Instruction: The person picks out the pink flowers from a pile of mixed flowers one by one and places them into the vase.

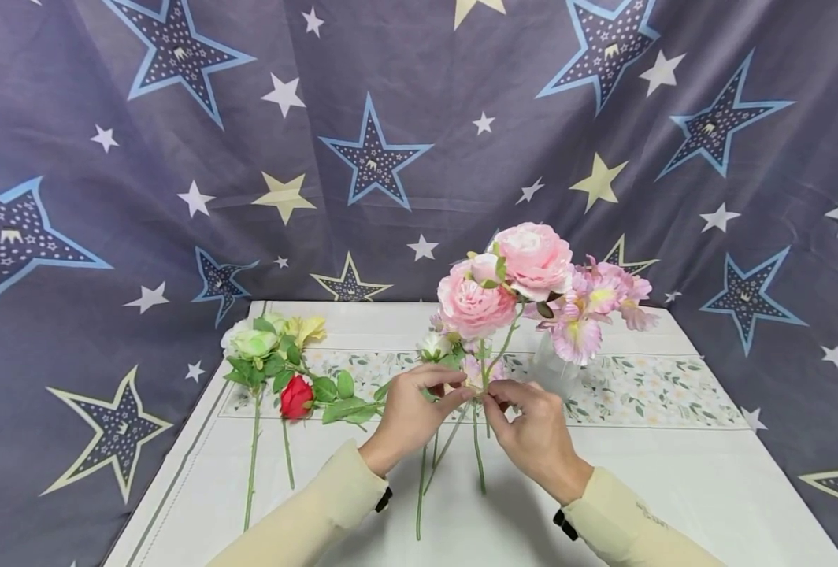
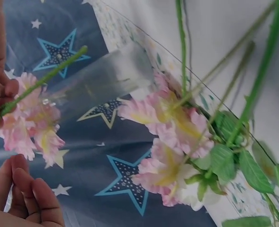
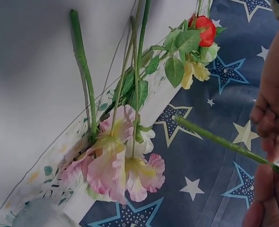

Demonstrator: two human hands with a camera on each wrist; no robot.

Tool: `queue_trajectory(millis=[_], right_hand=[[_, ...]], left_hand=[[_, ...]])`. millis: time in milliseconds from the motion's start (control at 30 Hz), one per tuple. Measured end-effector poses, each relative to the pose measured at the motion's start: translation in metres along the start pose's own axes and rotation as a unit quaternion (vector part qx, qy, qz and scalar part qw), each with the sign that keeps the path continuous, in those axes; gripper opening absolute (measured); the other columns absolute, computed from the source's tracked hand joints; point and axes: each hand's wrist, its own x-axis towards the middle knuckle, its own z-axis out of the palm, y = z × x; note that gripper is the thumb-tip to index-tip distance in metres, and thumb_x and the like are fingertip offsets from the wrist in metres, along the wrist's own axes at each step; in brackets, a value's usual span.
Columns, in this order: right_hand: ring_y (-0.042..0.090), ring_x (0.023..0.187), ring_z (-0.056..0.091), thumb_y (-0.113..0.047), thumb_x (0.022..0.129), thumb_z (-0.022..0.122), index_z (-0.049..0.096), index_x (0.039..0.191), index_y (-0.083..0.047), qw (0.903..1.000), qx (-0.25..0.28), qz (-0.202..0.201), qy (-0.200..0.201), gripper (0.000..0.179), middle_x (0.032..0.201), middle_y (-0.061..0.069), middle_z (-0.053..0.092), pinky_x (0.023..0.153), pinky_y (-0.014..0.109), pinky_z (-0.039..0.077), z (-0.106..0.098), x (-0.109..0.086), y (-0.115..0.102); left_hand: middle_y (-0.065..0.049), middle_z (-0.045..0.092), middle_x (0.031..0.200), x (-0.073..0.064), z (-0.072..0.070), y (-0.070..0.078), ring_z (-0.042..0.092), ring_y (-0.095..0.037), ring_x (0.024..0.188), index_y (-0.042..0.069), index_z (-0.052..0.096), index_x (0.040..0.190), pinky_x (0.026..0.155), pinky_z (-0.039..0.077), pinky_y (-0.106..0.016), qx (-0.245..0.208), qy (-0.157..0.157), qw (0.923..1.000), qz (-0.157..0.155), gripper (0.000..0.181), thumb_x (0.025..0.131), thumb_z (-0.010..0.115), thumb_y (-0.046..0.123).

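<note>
A pink peony spray [image 1: 486, 295] with two full blooms and a bud stands upright between my hands. My right hand [image 1: 539, 433] pinches its green stem [image 3: 220, 140] below the blooms, the cut end pointing down. At the same stem, from the other side, is my left hand [image 1: 415, 413], thumb and fingertips pinched together. What lies between those fingertips is mostly hidden. Just right of the blooms, pink irises [image 1: 578, 327] stand in a clear vase [image 2: 106, 75]. Behind the hands lie another pink iris [image 3: 108, 165] and a white flower [image 1: 433, 344], stems toward me.
On the left of the white table [image 1: 362, 504] lie a red rose [image 1: 296, 396], a pale green-white rose [image 1: 252, 342] and a yellow flower [image 1: 307, 329]. A floral runner [image 1: 646, 390] crosses the table. Behind it hangs a star-patterned cloth [image 1: 391, 71].
</note>
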Motion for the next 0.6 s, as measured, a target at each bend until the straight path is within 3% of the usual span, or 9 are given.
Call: queue_trajectory(millis=[233, 467, 600], right_hand=[[0.009, 0.065, 0.068, 0.01, 0.076, 0.081, 0.077, 0.087, -0.01, 0.9999, -0.009, 0.0, 0.008, 0.023, 0.076, -0.001, 0.074, 0.056, 0.024, 0.055, -0.006, 0.001, 0.003], [0.01, 0.064, 0.068, 0.011, 0.075, 0.081, 0.077, 0.086, -0.008, 0.9995, -0.021, 0.01, 0.021, 0.023, 0.075, 0.0, 0.074, 0.055, 0.019, 0.052, -0.017, -0.001, 0.008], [0.01, 0.063, 0.068, 0.012, 0.074, 0.081, 0.078, 0.088, -0.009, 0.999, -0.034, 0.014, 0.025, 0.025, 0.077, 0.0, 0.074, 0.055, 0.02, 0.053, -0.026, -0.002, 0.012]], left_hand=[[0.005, 0.076, 0.105, -0.004, -0.006, -0.012, 0.065, -0.015, 0.083, 0.016, 0.081, 0.11, 0.073, 0.055, -0.032, 0.015, 0.013, 0.9998, -0.009, 0.025, 0.087, 0.084, 0.025], [0.003, 0.075, 0.102, -0.011, -0.014, -0.031, 0.067, -0.017, 0.084, 0.014, 0.08, 0.109, 0.074, 0.057, -0.039, 0.091, 0.033, 0.9953, -0.003, 0.024, 0.087, 0.085, 0.022], [0.001, 0.075, 0.106, -0.016, -0.02, -0.041, 0.068, -0.018, 0.09, 0.015, 0.079, 0.112, 0.079, 0.057, -0.042, 0.126, 0.026, 0.9913, -0.029, 0.029, 0.086, 0.085, 0.027]])
